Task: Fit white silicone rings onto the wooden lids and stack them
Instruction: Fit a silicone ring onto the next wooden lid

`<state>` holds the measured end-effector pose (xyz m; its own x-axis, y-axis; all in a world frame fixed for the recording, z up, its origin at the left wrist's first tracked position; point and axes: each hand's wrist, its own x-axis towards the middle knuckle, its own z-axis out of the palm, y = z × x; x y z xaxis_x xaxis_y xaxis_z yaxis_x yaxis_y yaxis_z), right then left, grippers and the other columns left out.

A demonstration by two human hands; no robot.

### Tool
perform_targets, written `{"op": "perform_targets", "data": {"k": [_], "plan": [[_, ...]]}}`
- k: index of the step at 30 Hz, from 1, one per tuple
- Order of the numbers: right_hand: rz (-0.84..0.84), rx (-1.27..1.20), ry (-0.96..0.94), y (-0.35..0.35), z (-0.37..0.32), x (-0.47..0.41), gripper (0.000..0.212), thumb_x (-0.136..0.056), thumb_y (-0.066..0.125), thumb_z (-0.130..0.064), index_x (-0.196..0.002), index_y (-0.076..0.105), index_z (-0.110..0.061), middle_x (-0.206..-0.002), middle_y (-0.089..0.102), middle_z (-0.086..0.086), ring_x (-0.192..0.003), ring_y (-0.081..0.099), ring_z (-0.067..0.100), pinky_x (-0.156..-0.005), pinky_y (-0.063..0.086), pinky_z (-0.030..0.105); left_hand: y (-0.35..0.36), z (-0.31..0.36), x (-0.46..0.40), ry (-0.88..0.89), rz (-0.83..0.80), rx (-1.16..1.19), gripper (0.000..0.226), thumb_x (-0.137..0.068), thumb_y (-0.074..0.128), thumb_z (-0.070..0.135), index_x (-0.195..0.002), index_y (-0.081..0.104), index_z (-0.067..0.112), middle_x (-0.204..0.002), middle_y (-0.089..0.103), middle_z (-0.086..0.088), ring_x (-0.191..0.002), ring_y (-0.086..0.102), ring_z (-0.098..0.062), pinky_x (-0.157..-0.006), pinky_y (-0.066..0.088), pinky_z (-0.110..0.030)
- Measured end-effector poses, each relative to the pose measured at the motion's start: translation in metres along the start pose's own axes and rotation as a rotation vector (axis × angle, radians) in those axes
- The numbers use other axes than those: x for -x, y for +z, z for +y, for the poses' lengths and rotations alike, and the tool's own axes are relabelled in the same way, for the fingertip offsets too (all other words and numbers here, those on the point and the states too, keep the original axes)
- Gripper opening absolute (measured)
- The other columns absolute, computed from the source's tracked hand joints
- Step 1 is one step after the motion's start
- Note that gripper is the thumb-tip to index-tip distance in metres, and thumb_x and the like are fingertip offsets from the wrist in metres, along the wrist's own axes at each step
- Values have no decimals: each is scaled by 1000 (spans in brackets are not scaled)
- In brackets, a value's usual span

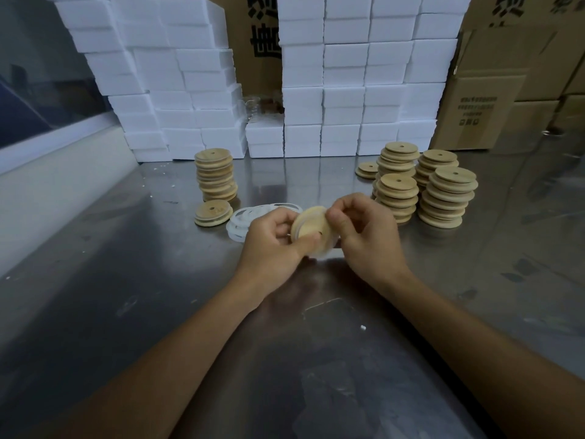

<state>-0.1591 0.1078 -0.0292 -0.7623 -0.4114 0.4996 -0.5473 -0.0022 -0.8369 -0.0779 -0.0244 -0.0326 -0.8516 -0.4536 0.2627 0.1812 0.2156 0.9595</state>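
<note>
1. Head view: I see the left hand [272, 245] gripping a wooden lid [311, 228] above the steel table [126, 248]; the right hand [364, 231] pinches a silicone ring [319, 253] at its rim.
2. Step in hand, I judge: seating the ring.
3. Next: press it round, then place on the finished stack [216, 177].

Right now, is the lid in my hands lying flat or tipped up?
Tipped up: the wooden lid stands on edge between both hands, clear of the steel table.

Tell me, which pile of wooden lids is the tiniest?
The pile left of the right-hand stacks, by the white boxes: two or so lids, while the others stand many high.
</note>
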Motion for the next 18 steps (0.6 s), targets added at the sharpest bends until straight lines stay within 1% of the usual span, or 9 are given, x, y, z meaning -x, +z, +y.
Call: {"op": "perform_targets", "data": {"k": [2, 3, 5, 7, 9, 12, 13, 15, 18], "plan": [[-68, 241, -211, -1, -2, 0, 6, -95, 60, -10, -91, 64, -12, -80, 68, 0, -76, 65, 13, -68, 54, 37, 1, -2, 1, 81, -53, -197, 19, -77, 80, 7, -88, 67, 15, -82, 73, -1, -79, 71, -15, -70, 58, -27], [-92, 282, -267, 0, -3, 1, 6, -95, 60, -10, -93, 65, -12, -81, 69, -1, -76, 65, 13, -68, 53, 39, 0, -3, 1, 103, -62, -226, 18, -77, 80, 8, -88, 68, 16, -80, 73, 0, -78, 70, -14, -69, 57, -27], [-86, 289, -321, 3, -6, 1, 6, -95, 60, -13, -93, 65, -11, -83, 69, -1, -78, 65, 14, -69, 54, 40, -1, -4, 0, 140, -37, -191, 18, -76, 81, 8, -85, 69, 17, -79, 72, -3, -76, 70, -15, -67, 57, -24], [-29, 299, -323, 6, -7, 1, 10, -95, 62, -19, -91, 64, -10, -83, 69, -1, -78, 65, 13, -67, 55, 39, -2, -5, -1, 155, -1, -150, 17, -75, 82, 9, -84, 70, 15, -80, 73, -4, -75, 71, -17, -67, 57, -24], [20, 322, -305, 5, -7, -1, 13, -93, 66, -21, -87, 65, -9, -79, 68, -2, -74, 64, 12, -63, 54, 34, -2, -5, -1, 127, 7, -130, 17, -75, 83, 12, -85, 70, 14, -80, 74, -4, -77, 72, -21, -70, 59, -30], [30, 316, -247, 3, -7, -3, 12, -90, 69, -20, -81, 66, -14, -71, 64, -11, -70, 62, 5, -59, 48, 17, -2, -5, -1, 71, -9, -100, 16, -76, 82, 11, -87, 71, 15, -82, 75, -4, -80, 72, -21, -74, 60, -35], [28, 298, -219, 2, -8, -4, 12, -89, 71, -19, -78, 66, -16, -69, 63, -14, -69, 62, 2, -58, 46, 13, -2, -5, -1, 49, -16, -82, 16, -77, 81, 10, -87, 71, 16, -82, 75, -4, -80, 72, -20, -76, 60, -35], [9, 249, -154, -1, -8, -8, 14, -87, 73, -16, -75, 66, -19, -68, 64, -15, -66, 62, 2, -57, 46, 12, -3, -5, 0, 10, -30, -46, 16, -78, 80, 7, -87, 70, 15, -82, 76, -3, -81, 73, -20, -77, 60, -34], [-52, 200, -99, -6, -10, -10, 12, -86, 74, -16, -76, 68, -17, -70, 68, -8, -65, 64, 6, -58, 50, 16, -2, -2, 0, -19, -47, -33, 16, -78, 79, 5, -89, 70, 13, -83, 76, -3, -82, 73, -18, -75, 59, -28]]}}
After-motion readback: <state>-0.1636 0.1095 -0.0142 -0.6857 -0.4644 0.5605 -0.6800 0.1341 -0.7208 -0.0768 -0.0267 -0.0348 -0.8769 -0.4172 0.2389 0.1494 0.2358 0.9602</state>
